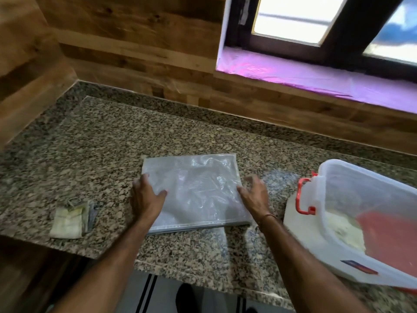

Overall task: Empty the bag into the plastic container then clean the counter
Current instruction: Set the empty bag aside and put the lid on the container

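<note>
A clear plastic bag (195, 190) lies flat on the granite counter (108, 143), in the middle of the view. My left hand (145, 197) rests on the bag's left edge with fingers spread and thumb on the plastic. My right hand (253, 195) touches the bag's right edge, fingers relaxed and slightly spread. To the right stands the translucent plastic container (352, 213) with a red latch handle (303, 196); white powdery contents and a red shape show inside it.
A folded, stained cloth (71, 219) lies near the counter's front edge at the left. Wooden panelling forms the wall behind and on the left. A window sill with purple film (293, 71) is at the upper right. The floor shows below the counter edge.
</note>
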A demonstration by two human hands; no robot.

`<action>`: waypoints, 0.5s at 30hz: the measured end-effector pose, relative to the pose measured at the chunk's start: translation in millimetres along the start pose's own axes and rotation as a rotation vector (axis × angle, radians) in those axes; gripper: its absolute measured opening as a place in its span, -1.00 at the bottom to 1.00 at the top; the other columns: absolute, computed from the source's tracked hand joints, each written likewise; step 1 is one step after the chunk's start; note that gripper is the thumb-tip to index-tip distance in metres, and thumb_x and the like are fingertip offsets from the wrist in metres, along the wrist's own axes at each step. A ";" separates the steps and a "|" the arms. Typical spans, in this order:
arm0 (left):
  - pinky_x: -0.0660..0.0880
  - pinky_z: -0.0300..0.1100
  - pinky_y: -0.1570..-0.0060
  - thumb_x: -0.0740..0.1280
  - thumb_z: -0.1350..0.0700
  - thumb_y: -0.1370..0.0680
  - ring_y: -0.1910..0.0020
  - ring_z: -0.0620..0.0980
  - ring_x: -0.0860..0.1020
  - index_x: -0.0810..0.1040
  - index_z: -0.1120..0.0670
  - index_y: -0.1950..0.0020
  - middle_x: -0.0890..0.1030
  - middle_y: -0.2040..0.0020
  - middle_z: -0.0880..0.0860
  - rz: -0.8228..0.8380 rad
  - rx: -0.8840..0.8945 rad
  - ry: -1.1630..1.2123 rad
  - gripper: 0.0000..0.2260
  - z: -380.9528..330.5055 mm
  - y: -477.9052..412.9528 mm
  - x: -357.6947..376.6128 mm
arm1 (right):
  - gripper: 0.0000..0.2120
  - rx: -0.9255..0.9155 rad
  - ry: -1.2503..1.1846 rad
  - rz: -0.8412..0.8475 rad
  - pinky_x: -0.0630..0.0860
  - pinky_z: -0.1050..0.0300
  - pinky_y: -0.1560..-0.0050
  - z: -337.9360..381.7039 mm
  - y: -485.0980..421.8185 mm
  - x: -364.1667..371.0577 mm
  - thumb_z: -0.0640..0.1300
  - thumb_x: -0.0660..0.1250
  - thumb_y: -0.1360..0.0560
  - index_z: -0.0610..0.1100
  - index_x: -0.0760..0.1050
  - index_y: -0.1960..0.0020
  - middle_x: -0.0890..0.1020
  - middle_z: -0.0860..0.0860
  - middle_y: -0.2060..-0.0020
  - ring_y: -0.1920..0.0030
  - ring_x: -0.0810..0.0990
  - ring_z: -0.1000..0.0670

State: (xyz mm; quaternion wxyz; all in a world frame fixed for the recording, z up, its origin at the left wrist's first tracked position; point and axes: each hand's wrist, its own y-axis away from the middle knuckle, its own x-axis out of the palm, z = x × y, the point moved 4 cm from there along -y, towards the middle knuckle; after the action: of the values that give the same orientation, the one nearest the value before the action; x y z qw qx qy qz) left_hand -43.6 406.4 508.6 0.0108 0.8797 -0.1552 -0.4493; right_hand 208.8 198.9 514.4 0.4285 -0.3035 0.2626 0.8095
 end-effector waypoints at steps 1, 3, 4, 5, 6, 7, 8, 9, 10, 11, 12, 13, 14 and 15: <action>0.44 0.17 -0.25 0.53 -0.02 -0.48 -0.35 0.26 0.39 0.34 0.07 -0.47 0.37 -0.44 0.23 -0.005 0.047 0.014 -0.36 -17.0 4.1 -0.8 | -0.66 -0.050 -0.010 -0.024 0.53 -0.02 -0.17 9.9 2.4 -9.3 -0.03 0.43 -0.52 -0.08 0.50 -0.26 0.56 -0.08 -0.19 -0.15 0.53 -0.06; 0.41 0.19 -0.28 0.50 -0.06 -0.51 -0.41 0.25 0.35 0.30 0.07 -0.52 0.35 -0.47 0.21 -0.019 0.165 0.053 -0.34 -55.1 15.1 -2.5 | -0.65 -0.156 -0.049 -0.079 0.52 0.02 -0.16 28.9 6.7 -31.2 -0.03 0.42 -0.55 -0.08 0.49 -0.29 0.53 -0.07 -0.22 -0.17 0.51 -0.04; 0.41 0.20 -0.29 0.48 -0.08 -0.52 -0.43 0.24 0.34 0.28 0.05 -0.54 0.35 -0.48 0.19 -0.026 0.227 0.075 -0.33 -75.3 22.7 -3.4 | -0.65 -0.209 -0.074 -0.104 0.51 0.06 -0.14 37.5 9.4 -43.9 -0.02 0.42 -0.56 -0.08 0.48 -0.30 0.52 -0.06 -0.22 -0.16 0.51 -0.02; 0.40 0.20 -0.31 0.46 -0.10 -0.53 -0.45 0.22 0.33 0.26 0.03 -0.56 0.34 -0.50 0.18 -0.032 0.286 0.095 -0.32 -96.0 32.4 -4.9 | -0.64 -0.261 -0.099 -0.126 0.48 0.11 -0.11 47.0 13.9 -58.9 -0.01 0.42 -0.56 -0.07 0.47 -0.30 0.51 -0.05 -0.22 -0.15 0.50 0.00; 0.40 0.20 -0.33 0.45 -0.13 -0.53 -0.47 0.20 0.32 0.25 0.02 -0.57 0.33 -0.52 0.16 -0.042 0.349 0.109 -0.31 -116.8 43.3 -4.8 | -0.64 -0.309 -0.132 -0.150 0.46 0.15 -0.10 53.5 18.0 -75.3 -0.01 0.42 -0.56 -0.06 0.47 -0.31 0.51 -0.04 -0.22 -0.14 0.50 0.02; 0.39 0.18 -0.35 0.44 -0.14 -0.54 -0.48 0.18 0.31 0.24 0.01 -0.58 0.31 -0.53 0.15 -0.053 0.409 0.118 -0.30 -138.1 56.9 -4.9 | -0.63 -0.348 -0.163 -0.173 0.46 0.15 -0.11 58.2 22.9 -93.4 -0.01 0.42 -0.56 -0.06 0.47 -0.32 0.52 -0.04 -0.22 -0.14 0.51 0.03; 0.38 0.17 -0.38 0.43 -0.15 -0.54 -0.50 0.16 0.30 0.23 0.01 -0.59 0.29 -0.54 0.13 -0.066 0.468 0.125 -0.30 -158.6 71.8 -3.5 | -0.62 -0.390 -0.187 -0.203 0.47 0.14 -0.14 60.3 28.0 -113.2 -0.01 0.43 -0.55 -0.06 0.47 -0.32 0.53 -0.04 -0.23 -0.15 0.52 0.03; 0.36 0.16 -0.40 0.42 -0.16 -0.54 -0.51 0.14 0.29 0.23 0.01 -0.60 0.28 -0.56 0.12 -0.076 0.522 0.131 -0.29 -178.9 88.4 -0.9 | -0.61 -0.427 -0.199 -0.233 0.47 0.12 -0.17 59.0 33.3 -134.3 0.00 0.43 -0.55 -0.05 0.48 -0.32 0.54 -0.03 -0.23 -0.17 0.53 0.02; 0.35 0.16 -0.42 0.42 -0.18 -0.54 -0.53 0.13 0.28 0.24 0.01 -0.60 0.27 -0.56 0.11 -0.087 0.576 0.135 -0.29 -198.7 107.2 3.2 | -0.61 -0.465 -0.205 -0.259 0.47 0.13 -0.19 54.6 39.5 -156.9 0.01 0.44 -0.54 -0.04 0.48 -0.33 0.55 -0.03 -0.23 -0.19 0.53 0.03; 0.34 0.15 -0.43 0.41 -0.20 -0.54 -0.54 0.12 0.27 0.24 0.00 -0.59 0.28 -0.57 0.10 -0.094 0.620 0.135 -0.29 -217.8 128.2 8.4 | -0.61 -0.497 -0.209 -0.276 0.46 0.14 -0.20 46.3 45.9 -180.3 0.01 0.44 -0.55 -0.03 0.48 -0.33 0.55 -0.02 -0.24 -0.21 0.53 0.04; 0.33 0.15 -0.44 0.40 -0.23 -0.54 -0.54 0.11 0.27 0.25 0.00 -0.59 0.28 -0.56 0.10 -0.100 0.662 0.132 -0.29 -236.1 150.1 15.5 | -0.60 -0.523 -0.218 -0.291 0.46 0.14 -0.18 33.8 52.0 -204.4 0.02 0.44 -0.55 -0.03 0.48 -0.34 0.55 -0.01 -0.24 -0.21 0.52 0.05; 0.32 0.15 -0.44 0.38 -0.26 -0.53 -0.54 0.11 0.27 0.26 -0.01 -0.59 0.29 -0.56 0.09 -0.107 0.699 0.124 -0.29 -253.8 172.9 23.4 | -0.60 -0.540 -0.227 -0.307 0.47 0.15 -0.16 18.0 57.7 -229.0 0.02 0.44 -0.55 -0.02 0.47 -0.34 0.55 0.00 -0.25 -0.21 0.52 0.07; 0.32 0.16 -0.44 0.36 -0.29 -0.52 -0.54 0.10 0.26 0.26 -0.02 -0.58 0.29 -0.56 0.07 -0.112 0.727 0.114 -0.29 -271.3 196.7 32.9 | -0.60 -0.546 -0.235 -0.323 0.46 0.17 -0.14 -1.5 63.2 -254.3 0.01 0.44 -0.56 -0.02 0.47 -0.35 0.54 0.01 -0.25 -0.20 0.51 0.10; 0.31 0.17 -0.44 0.36 -0.29 -0.51 -0.55 0.09 0.26 0.27 -0.04 -0.58 0.29 -0.56 0.06 -0.108 0.745 0.111 -0.29 -290.9 223.8 44.8 | -0.60 -0.539 -0.237 -0.340 0.44 0.21 -0.14 -24.8 68.8 -282.5 0.01 0.43 -0.56 -0.02 0.47 -0.36 0.53 0.01 -0.27 -0.20 0.49 0.13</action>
State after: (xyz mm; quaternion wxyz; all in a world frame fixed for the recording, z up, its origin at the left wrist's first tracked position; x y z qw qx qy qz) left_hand 153.0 145.7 682.2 -0.3250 0.8533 -0.2605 -0.3138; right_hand 283.4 -3.2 711.3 0.4894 -0.3488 -0.0666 0.7965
